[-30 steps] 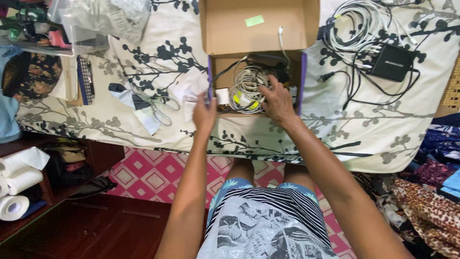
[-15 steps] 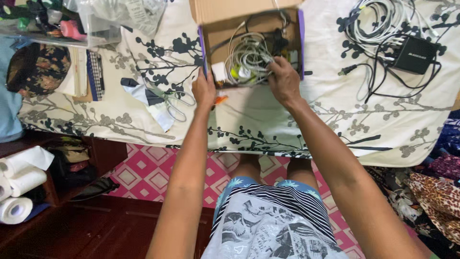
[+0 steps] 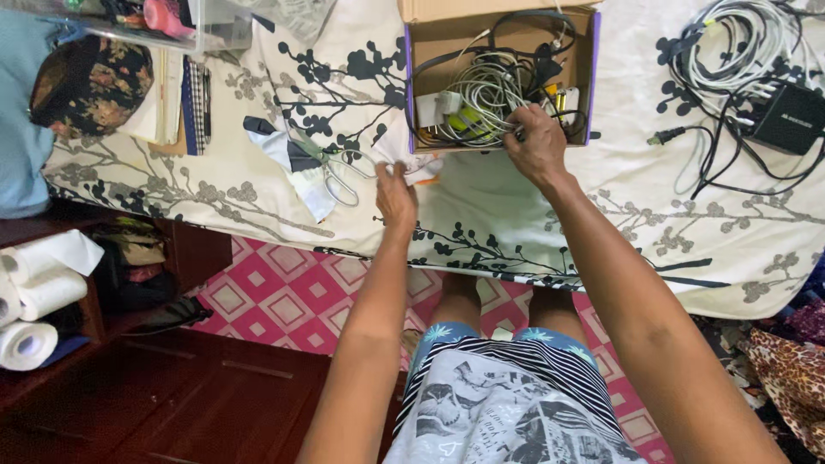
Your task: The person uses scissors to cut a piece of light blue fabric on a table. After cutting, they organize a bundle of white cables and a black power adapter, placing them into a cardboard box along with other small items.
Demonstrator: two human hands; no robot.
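Head camera, looking down: a person is standing at a table covered by a white cloth (image 3: 258, 198) printed with dark branches. An open cardboard box (image 3: 589, 77) with purple edges is sitting near the far edge, crammed with a tangle of grey and black cables (image 3: 490, 90) and a white plug adapter (image 3: 436, 107). The right hand (image 3: 537, 146) is reaching over the box's near wall, fingers curled and pinching a strand of the grey cables. The left hand (image 3: 395, 193) is hovering just outside the box's near-left corner, fingers closed on a small white and orange item (image 3: 423, 172) too small to identify. A pair of scissors (image 3: 339, 172) is lying just to the left of that hand. A second heap of cables with a black power brick (image 3: 791, 116) is lying well apart on the right.

The person appears to be sorting through the box's contents. Judging by the knotting, the next move is calling for a gentle lift, drawing one cable free without dragging the rest along.
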